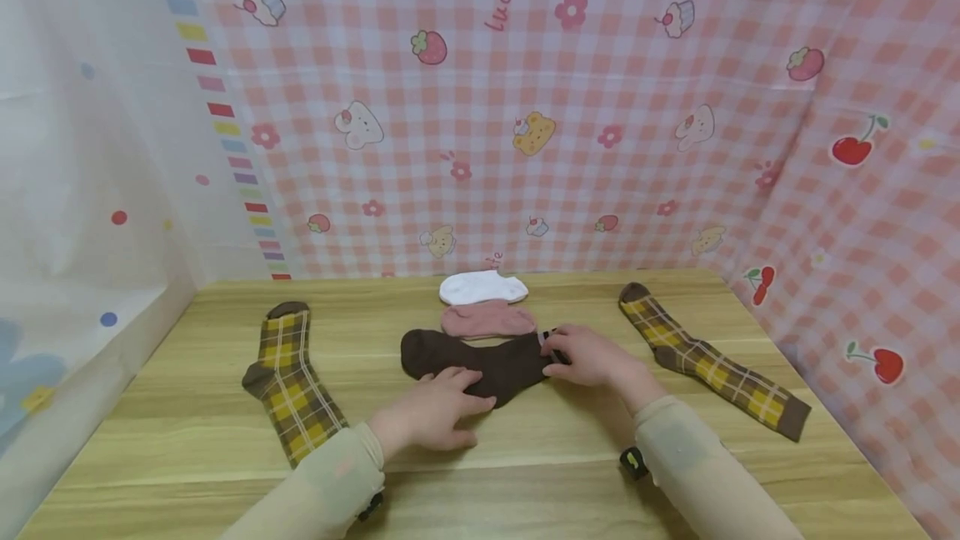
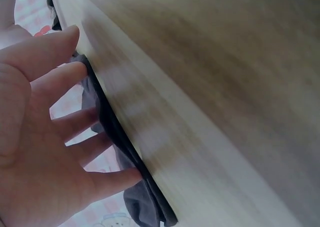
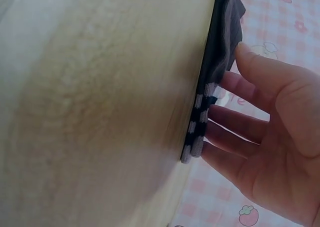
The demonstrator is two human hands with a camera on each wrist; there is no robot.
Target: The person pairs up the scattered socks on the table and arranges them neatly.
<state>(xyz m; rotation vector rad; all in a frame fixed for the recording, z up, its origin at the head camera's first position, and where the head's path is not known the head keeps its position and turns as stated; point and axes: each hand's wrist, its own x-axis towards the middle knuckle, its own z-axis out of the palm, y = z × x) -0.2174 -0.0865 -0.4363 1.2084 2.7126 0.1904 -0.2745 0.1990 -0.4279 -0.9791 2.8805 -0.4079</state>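
A dark brown sock (image 1: pixel 487 365) lies flat across the middle of the table, its toe to the left. My left hand (image 1: pixel 438 411) rests on its near side with fingers spread; in the left wrist view the fingertips touch the dark sock (image 2: pixel 117 129). At the cuff, my right hand (image 1: pixel 588 355) touches the sock with fingers extended. The right wrist view shows the black-and-white checked cuff (image 3: pixel 196 124) under those fingertips. Just behind the brown sock lie a pink ankle sock (image 1: pixel 487 320) and, farther back, a white ankle sock (image 1: pixel 483 287).
One yellow-and-brown plaid sock (image 1: pixel 288 382) lies at the left, partly behind the left sleeve. Another plaid sock (image 1: pixel 712 365) stretches diagonally at the right. A pink checked cloth (image 1: pixel 487 190) hangs behind the wooden table (image 1: pixel 540 482), with more cloth at both sides.
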